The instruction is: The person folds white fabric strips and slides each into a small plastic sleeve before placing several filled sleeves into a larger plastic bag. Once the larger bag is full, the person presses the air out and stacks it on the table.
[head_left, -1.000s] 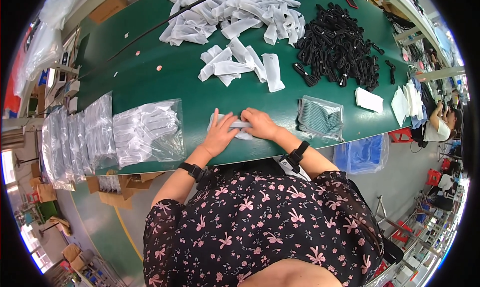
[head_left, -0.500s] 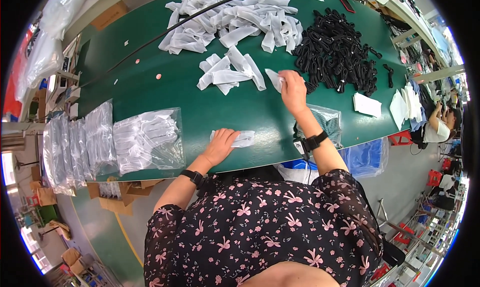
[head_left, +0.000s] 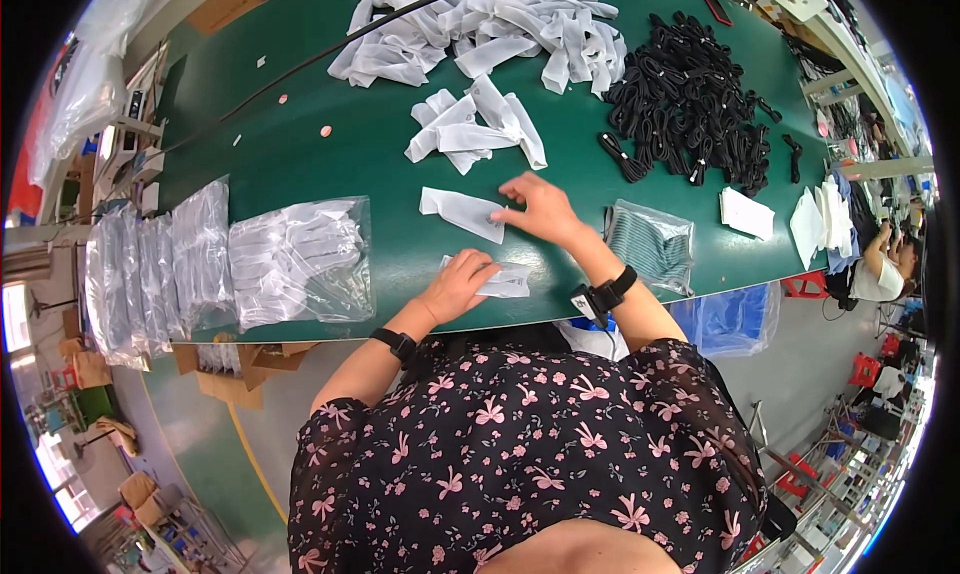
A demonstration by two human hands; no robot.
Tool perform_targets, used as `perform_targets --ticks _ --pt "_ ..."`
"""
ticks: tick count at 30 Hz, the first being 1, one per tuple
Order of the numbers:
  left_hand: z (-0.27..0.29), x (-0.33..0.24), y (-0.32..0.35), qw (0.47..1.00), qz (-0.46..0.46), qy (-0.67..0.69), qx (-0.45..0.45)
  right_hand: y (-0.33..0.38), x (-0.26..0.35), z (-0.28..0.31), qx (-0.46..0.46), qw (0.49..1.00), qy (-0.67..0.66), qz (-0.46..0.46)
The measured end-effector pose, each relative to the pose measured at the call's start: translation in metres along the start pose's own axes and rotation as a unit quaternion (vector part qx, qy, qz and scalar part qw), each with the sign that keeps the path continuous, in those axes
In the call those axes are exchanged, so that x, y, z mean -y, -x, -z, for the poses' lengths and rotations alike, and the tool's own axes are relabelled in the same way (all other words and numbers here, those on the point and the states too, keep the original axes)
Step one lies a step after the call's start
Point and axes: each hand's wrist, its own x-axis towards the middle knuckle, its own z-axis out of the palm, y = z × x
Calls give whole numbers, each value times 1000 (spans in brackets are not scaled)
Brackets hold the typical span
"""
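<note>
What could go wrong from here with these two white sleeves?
The near sleeve, under the left hand, lies close to the front edge of the table and could slip off. The far sleeve looks thin and might crease or slide, since the right hand is only at its right end.

My left hand (head_left: 459,286) hides part of the near pouch (head_left: 510,282). Whether my right hand (head_left: 541,210) touches the far pouch (head_left: 462,212) or hovers over it, I can't tell. The top edge crops the heap (head_left: 585,46); a cable (head_left: 400,13) hides a strip of it.
</note>
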Motion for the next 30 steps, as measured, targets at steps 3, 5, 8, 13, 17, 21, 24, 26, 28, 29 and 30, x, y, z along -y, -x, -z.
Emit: perform_targets --ticks 3,5,8,13,17,21,24,26,28,29,30 --pt "0 -3 -1 999 4 -25 -27 4 -4 -27 -12 999 43 15" --pt "6 -7 -5 999 3 -37 -39 2 -9 -39 -20 997 65 21" --pt "19 -12 -13 993 -28 -90 -65 -7 -14 -46 39 995 89 31" --pt "25 -7 -17 985 38 -161 -46 5 -16 -30 155 980 85 88" --pt "7 11 -4 992 42 -118 -18 -35 -9 -6 -36 990 44 128" --pt "7 10 -9 993 31 -116 -1 -85 -29 -8 -222 937 228 141" --pt "5 7 -9 992 36 -117 -17 -96 -33 -12 -164 902 387 104" --pt "6 8 -7 993 39 -113 -24 -90 -32 -8 -153 945 274 89" --pt "6 8 -6 994 39 -100 -35 -79 -34 -8 -144 962 219 82" --pt "6 8 -6 993 41 -100 -38 -69 -37 -14 -162 981 85 63" --pt "6 7 -7 994 48 -91 -41 -59 -38 -15 -178 982 -50 41"
